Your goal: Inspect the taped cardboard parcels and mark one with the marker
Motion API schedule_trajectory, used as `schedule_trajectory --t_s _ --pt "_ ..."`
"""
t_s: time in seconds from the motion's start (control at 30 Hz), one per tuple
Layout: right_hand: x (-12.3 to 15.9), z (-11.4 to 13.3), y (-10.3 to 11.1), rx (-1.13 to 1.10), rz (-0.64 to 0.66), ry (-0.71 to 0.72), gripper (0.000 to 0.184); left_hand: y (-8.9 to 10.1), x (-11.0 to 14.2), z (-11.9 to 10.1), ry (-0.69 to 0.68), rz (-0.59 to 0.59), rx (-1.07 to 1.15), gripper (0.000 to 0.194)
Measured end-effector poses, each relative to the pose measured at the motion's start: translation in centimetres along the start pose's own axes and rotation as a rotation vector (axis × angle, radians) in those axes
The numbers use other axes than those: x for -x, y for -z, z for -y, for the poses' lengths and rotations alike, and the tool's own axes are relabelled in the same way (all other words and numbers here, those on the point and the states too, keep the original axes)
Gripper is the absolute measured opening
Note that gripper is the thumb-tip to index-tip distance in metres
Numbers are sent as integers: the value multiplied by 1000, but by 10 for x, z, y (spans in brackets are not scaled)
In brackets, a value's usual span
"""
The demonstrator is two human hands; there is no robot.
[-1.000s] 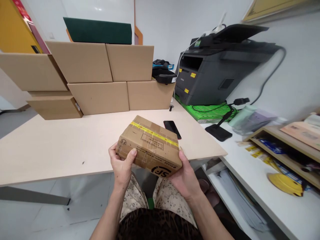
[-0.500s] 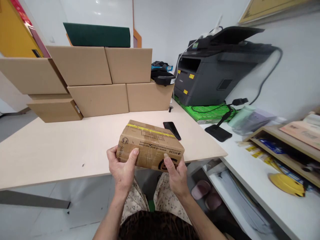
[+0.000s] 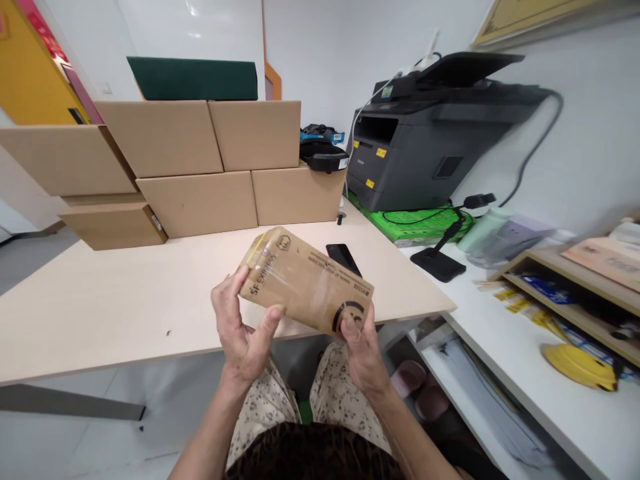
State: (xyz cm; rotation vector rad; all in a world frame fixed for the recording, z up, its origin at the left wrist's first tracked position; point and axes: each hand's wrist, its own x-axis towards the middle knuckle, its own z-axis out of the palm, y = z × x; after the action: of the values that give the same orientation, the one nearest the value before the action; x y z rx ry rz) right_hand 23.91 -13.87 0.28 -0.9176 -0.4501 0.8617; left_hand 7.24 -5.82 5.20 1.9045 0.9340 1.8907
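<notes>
A small brown cardboard box (image 3: 310, 280) with black print and a strip of yellow tape is held up over the table's front edge. Its printed side faces me, tilted so the left end sits higher. My left hand (image 3: 245, 327) grips the left end, thumb on the lower edge and fingers along the side. On the lower right corner, my right hand (image 3: 363, 347) is closed with the thumb over a round black logo. Behind the box a black phone (image 3: 344, 259) lies on the table, partly covered by it. The box's far side is hidden.
Several larger cardboard boxes (image 3: 195, 203) are stacked along the back of the pale table (image 3: 100, 300), a dark green box (image 3: 200, 79) on top. A dark printer (image 3: 400, 153) stands at the right, near a black stand (image 3: 440, 260) and a shelf (image 3: 565, 293).
Both hands have turned the cardboard box, so its printed broad side now faces me and its taped face is mostly out of sight. The left end has risen.
</notes>
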Motion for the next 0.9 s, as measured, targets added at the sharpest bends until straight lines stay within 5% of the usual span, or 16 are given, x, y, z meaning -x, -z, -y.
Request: schedule_trajectory --t_s 0.2,0.47,0.7,0.9 --pt "-8 43 -1 97 355 91 111 -9 -10 8 283 -171 156 41" --pt "-35 46 -4 218 343 332 99 -13 -5 8 438 -198 246 52" --pt "-30 46 2 189 246 284 95 -10 -3 9 520 -61 338 45" --pt "-28 59 1 69 203 98 83 -5 -7 11 713 328 646 75"
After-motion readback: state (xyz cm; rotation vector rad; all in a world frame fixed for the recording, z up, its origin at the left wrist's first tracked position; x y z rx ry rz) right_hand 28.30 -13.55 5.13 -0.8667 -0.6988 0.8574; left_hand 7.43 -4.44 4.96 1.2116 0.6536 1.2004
